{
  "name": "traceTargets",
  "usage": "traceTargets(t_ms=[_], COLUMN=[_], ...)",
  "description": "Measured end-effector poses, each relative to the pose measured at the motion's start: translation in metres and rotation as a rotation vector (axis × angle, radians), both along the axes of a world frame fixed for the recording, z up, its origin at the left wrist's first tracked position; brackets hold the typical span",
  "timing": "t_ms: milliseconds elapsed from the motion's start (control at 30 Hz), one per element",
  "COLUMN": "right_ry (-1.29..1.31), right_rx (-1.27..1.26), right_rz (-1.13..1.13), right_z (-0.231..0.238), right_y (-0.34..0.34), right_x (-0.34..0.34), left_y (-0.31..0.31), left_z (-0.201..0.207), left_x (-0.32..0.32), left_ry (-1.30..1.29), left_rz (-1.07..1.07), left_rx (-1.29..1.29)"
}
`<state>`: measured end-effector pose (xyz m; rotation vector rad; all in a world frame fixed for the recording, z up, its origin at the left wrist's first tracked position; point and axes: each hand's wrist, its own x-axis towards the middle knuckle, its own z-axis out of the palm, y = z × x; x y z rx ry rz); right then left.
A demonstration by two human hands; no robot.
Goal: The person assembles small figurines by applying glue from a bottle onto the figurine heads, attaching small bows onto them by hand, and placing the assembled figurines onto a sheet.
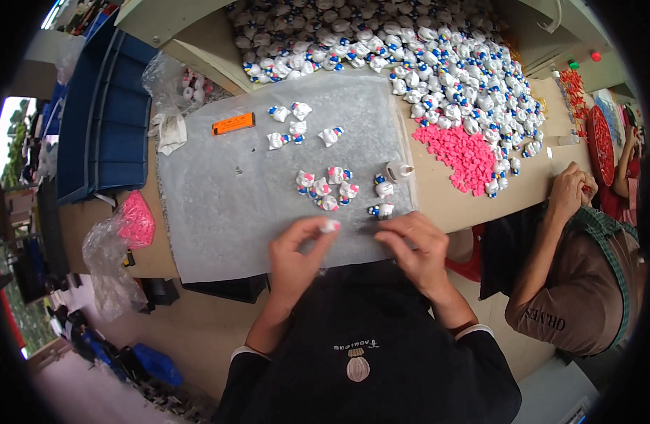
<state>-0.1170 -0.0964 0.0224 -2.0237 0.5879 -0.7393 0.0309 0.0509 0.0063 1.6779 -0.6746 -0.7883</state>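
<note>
My left hand [294,256] pinches a small white figurine [330,226] with a touch of pink on it, just above the grey-white sheet [219,212]. To its right my right hand [420,251] has thumb and forefinger drawn together; whatever may be between them is too small to make out. Close beyond that hand lie two white-and-blue figurines, a nearer one [385,210] and a farther one [385,188]. Beside them stands a small white squeeze bottle [396,171] with a narrow tip. Ahead of my left hand sits a cluster of figurines with pink parts [322,187].
More figurines [297,128] and an orange box [233,124] lie farther back on the sheet. Small pink pieces [462,161] and a large heap of figurines [445,78] fill the back right. Blue bins [120,113] stand left. A co-worker's arm [551,226] is at right.
</note>
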Motion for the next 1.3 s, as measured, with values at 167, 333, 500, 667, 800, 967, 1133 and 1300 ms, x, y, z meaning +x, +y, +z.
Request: traceTargets(t_ms=[167,333,500,667,800,967,1133,1300], right_ry=[0.159,0.099,0.059,-0.09,-0.146,-0.157,-0.156,-0.122], right_rx=[0.023,-0.013,-0.171,0.032,0.157,0.088,-0.001,0.014], right_rz=[-0.311,-0.302,-0.171,-0.164,-0.096,0.072,0.118,0.125], right_z=[-0.007,-0.005,-0.014,-0.015,-0.007,0.014,0.01,0.01], right_y=[-0.024,-0.04,-0.048,-0.038,-0.025,-0.017,-0.009,-0.008], right_x=[-0.005,0.022,0.026,0.013,-0.005,-0.012,-0.007,-0.007], left_y=[-0.005,-0.038,-0.066,-0.074,-0.053,-0.016,-0.006,-0.008], left_z=[-0.002,0.011,-0.006,-0.006,0.026,0.024,0.004,0.005], left_x=[0.043,0.082,0.097,0.093,0.069,0.025,0.006,0.001], left_ry=[-0.255,-0.843,-0.96,-0.921,-0.627,0.405,0.49,0.495], left_rz=[0.38,0.308,0.249,0.23,0.294,0.089,0.024,-0.016], left_rx=[0.046,0.214,0.335,0.201,0.087,-0.201,-0.249,-0.234])
